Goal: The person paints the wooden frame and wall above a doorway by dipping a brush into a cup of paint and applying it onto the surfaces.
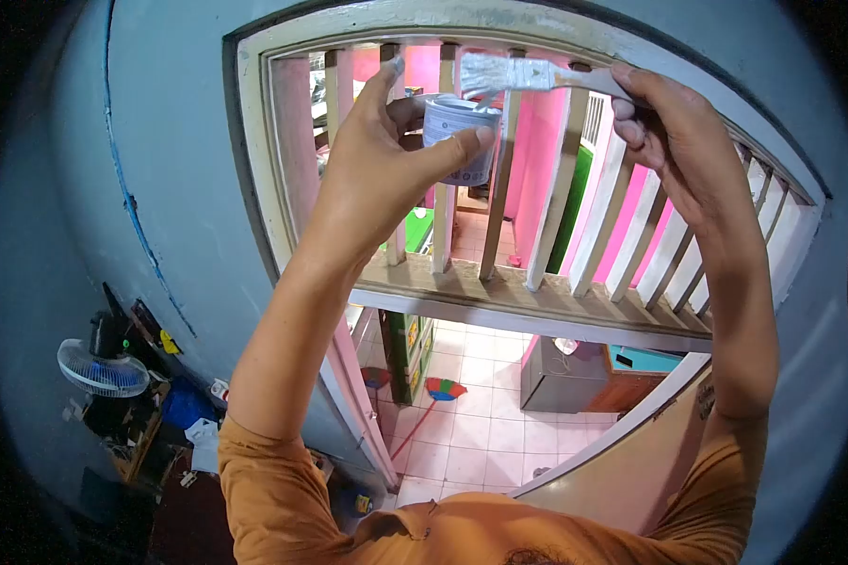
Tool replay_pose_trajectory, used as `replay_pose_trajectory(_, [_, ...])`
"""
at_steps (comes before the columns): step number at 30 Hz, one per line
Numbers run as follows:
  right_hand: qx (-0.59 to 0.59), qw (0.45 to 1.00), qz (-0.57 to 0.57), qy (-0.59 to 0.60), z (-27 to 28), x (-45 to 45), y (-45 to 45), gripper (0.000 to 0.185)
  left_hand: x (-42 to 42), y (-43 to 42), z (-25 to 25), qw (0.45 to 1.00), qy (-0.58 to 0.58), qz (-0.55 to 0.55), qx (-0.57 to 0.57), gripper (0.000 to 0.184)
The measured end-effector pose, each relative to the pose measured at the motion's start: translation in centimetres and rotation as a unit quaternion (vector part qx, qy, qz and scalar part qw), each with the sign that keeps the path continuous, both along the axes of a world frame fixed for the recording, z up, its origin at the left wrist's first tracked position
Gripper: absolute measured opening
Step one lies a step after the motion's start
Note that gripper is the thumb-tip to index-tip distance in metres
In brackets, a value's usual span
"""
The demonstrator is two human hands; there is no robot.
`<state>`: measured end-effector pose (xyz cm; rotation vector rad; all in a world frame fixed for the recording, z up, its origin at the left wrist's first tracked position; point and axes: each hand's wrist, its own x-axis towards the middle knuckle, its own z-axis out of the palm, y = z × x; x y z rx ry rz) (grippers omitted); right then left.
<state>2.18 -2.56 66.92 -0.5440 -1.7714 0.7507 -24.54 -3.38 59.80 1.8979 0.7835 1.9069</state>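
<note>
My left hand point(386, 141) is raised in front of the slatted window and grips a small paint can point(454, 141), its thumb across the front and other fingers behind. The index finger stretches up toward a slat. Just above the can's mouth is a paintbrush point(509, 73), held level, its bristles pointing left and coated with pale paint. My right hand point(664, 127) is closed round the brush's handle at the right. A strand of paint seems to hang from the bristles to the can. The paint inside the can is hidden.
Vertical wooden slats point(561, 188) stand in the window frame point(254, 122), some white, others brown. Below is a doorway with a tiled floor point(462, 433), a multicoloured broom point(445, 389) and a grey cabinet point(561, 377). A fan point(104, 367) and clutter lie at lower left.
</note>
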Motion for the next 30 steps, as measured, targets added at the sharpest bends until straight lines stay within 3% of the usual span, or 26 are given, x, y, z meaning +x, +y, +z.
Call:
replay_pose_trajectory(4, [0.066,0.997,-0.033,0.031,1.4,-0.4,0.1,0.026,-0.2,0.3,0.1,1.000,-0.002,0.015,-0.001,0.113])
replay_pose_trajectory(6, [0.092,0.994,-0.051,0.019,2.4,-0.7,0.1,0.024,-0.1,-0.1,0.0,1.000,0.002,0.026,0.000,0.082])
replay_pose_trajectory(8, [0.116,0.991,-0.069,0.008,3.1,-1.7,-1.0,0.024,-0.2,-0.1,-0.3,1.000,0.002,0.018,-0.003,0.082])
replay_pose_trajectory(10, [0.083,0.969,-0.234,0.013,3.9,-4.7,-3.5,0.020,-0.4,-0.3,-0.8,1.000,0.001,0.010,-0.007,0.082])
replay_pose_trajectory(11, [0.083,0.968,-0.235,0.013,3.5,-5.0,-4.4,0.020,-0.4,-0.4,-1.1,1.000,-0.012,0.010,-0.023,0.083])
replay_pose_trajectory(13, [0.191,0.955,-0.220,-0.050,2.8,-5.2,-4.9,0.019,-0.6,-0.8,-1.7,0.999,-0.026,0.008,-0.038,0.085])
replay_pose_trajectory(14, [0.227,0.948,-0.214,-0.070,2.6,-5.2,-4.4,0.018,-0.8,-0.9,-2.0,0.999,-0.025,0.006,-0.046,0.098])
replay_pose_trajectory(15, [0.351,0.909,-0.210,-0.081,2.5,-4.7,-1.9,0.017,-1.0,-1.1,-2.3,0.998,-0.024,0.004,-0.053,0.112])
replay_pose_trajectory(16, [0.470,0.854,-0.203,-0.091,2.6,-4.4,-0.7,0.016,-1.2,-1.1,-2.8,0.998,-0.024,0.002,-0.052,0.112])
replay_pose_trajectory(17, [0.471,0.853,-0.206,-0.092,2.5,-3.6,-0.5,0.016,-1.5,-1.2,-3.4,0.998,-0.028,-0.002,-0.054,0.111])
replay_pose_trajectory(19, [0.597,0.726,-0.286,-0.188,1.9,-2.6,-1.2,0.021,-1.9,-1.6,-4.6,0.998,-0.031,-0.009,-0.054,0.109])
replay_pose_trajectory(21, [0.600,0.702,-0.319,-0.213,1.5,-0.7,-1.8,0.020,-2.3,-2.3,-5.9,0.998,-0.046,-0.005,-0.052,0.098])
replay_pose_trajectory(23, [0.605,0.675,-0.349,-0.237,1.4,-0.2,-2.5,0.021,-2.7,-3.5,-6.8,0.997,-0.050,-0.025,-0.052,0.100])
replay_pose_trajectory(25, [0.572,0.720,-0.314,-0.238,1.6,-0.2,-3.1,0.021,-2.8,-4.3,-7.7,0.997,-0.050,-0.015,-0.057,0.106])
replay_pose_trajectory(30, [0.635,0.684,-0.248,-0.261,3.4,-4.9,-2.8,0.016,-2.5,-5.7,-9.2,0.994,-0.056,-0.025,-0.094,0.108])
